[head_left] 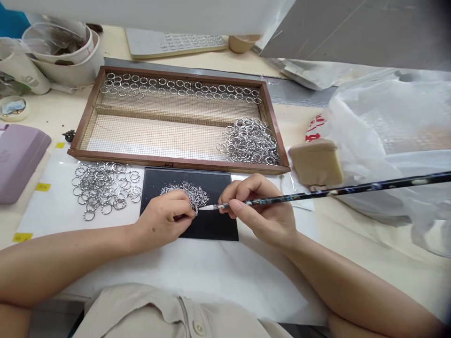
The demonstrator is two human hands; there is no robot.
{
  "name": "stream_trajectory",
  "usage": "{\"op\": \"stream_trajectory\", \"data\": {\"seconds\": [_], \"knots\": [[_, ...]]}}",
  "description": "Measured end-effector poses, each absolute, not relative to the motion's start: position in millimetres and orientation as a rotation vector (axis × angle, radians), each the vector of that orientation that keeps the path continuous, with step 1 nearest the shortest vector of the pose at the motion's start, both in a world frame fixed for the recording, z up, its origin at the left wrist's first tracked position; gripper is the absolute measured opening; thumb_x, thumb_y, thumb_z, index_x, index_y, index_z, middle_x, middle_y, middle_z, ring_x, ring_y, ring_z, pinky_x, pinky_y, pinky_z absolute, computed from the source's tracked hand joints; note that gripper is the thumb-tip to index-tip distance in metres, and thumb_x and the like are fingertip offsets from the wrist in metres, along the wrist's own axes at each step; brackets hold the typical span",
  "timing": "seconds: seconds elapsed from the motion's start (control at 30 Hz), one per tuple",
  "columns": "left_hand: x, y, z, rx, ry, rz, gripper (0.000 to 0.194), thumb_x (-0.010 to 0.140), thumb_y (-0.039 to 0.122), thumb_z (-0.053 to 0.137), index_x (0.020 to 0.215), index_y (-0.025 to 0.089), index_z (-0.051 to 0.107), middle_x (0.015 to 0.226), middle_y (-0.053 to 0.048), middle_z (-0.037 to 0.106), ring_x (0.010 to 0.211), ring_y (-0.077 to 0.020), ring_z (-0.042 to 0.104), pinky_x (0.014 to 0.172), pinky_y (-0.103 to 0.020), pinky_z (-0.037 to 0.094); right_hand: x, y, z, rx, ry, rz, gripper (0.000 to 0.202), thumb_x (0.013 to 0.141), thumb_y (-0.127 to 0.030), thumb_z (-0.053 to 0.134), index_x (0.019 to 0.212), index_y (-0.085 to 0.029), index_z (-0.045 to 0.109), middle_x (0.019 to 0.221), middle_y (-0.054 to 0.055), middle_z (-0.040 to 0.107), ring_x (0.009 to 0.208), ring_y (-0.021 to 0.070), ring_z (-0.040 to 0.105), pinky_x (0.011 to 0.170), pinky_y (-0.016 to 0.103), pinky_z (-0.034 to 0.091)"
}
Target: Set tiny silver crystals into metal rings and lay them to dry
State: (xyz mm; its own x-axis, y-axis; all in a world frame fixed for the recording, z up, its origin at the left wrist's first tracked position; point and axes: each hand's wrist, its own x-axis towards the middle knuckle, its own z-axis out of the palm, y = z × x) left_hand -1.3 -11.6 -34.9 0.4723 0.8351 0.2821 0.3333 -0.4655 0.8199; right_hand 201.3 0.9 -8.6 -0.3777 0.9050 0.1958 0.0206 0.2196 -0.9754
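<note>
My right hand (262, 209) grips a long dark patterned stick (310, 195) with a white pointed tip. The tip is close to the fingertips of my left hand (167, 216), which is closed in a pinch over a black mat (211, 225). A small silvery item, perhaps a ring, shows at the left fingertips, mostly hidden. Tiny shiny pieces (186, 190) lie heaped on the mat, just beyond the left fingers. To the left of the mat, a loose pile of silver rings (105, 185) rests on a white sheet.
Behind the mat, a wood-framed mesh tray (183, 164) holds rows of rings and a ring heap (250, 141). A beige block (316, 162) and plastic bags (391, 126) are at right. White tubs (66, 65) and a mauve case (21, 159) stand at left.
</note>
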Motion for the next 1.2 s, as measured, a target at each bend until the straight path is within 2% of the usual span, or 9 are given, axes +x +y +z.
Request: {"op": "stream_trajectory", "data": {"seconds": [0.3,0.63,0.9,1.2], "knots": [[-0.6,-12.0,-34.8,2.026,0.972,0.912,0.017,0.075,0.002,0.056,0.063,0.014,0.056,0.068,0.001,0.054,0.062,-0.0067,0.051,0.055,-0.016,0.04,200.7,-1.5,-6.3,-0.88,-1.705,1.243,0.017,0.083,-0.009,0.048,0.077,-0.023,0.041,0.069,0.0,0.053,0.058,0.0131,0.05,0.049,0.028,0.038],[-1.4,-11.5,-34.1,2.022,0.981,0.875,0.017,0.075,0.002,0.054,0.064,0.015,0.057,0.07,0.0,0.055,0.064,-0.0072,0.051,0.056,-0.017,0.04,200.6,-0.4,-6.5,-0.921,-1.702,1.228,0.016,0.084,-0.016,0.05,0.075,-0.024,0.04,0.068,0.0,0.053,0.058,0.0143,0.05,0.049,0.03,0.038],[-1.8,-11.9,-33.4,2.024,0.978,0.877,0.018,0.075,0.001,0.053,0.063,0.014,0.055,0.07,0.001,0.053,0.064,-0.0067,0.05,0.056,-0.017,0.038,199.2,-0.5,-4.7,-0.901,-1.713,1.243,0.017,0.083,-0.013,0.049,0.075,-0.024,0.04,0.069,0.0,0.054,0.057,0.0135,0.05,0.049,0.028,0.038],[-1.1,-11.2,-33.5,2.028,0.977,0.872,0.018,0.074,0.0,0.054,0.063,0.014,0.055,0.07,0.001,0.053,0.064,-0.0068,0.05,0.056,-0.017,0.039,199.2,-0.5,-6.1,-0.934,-1.713,1.238,0.016,0.084,-0.02,0.053,0.074,-0.024,0.04,0.067,0.0,0.054,0.056,0.0137,0.049,0.048,0.029,0.039]]}}
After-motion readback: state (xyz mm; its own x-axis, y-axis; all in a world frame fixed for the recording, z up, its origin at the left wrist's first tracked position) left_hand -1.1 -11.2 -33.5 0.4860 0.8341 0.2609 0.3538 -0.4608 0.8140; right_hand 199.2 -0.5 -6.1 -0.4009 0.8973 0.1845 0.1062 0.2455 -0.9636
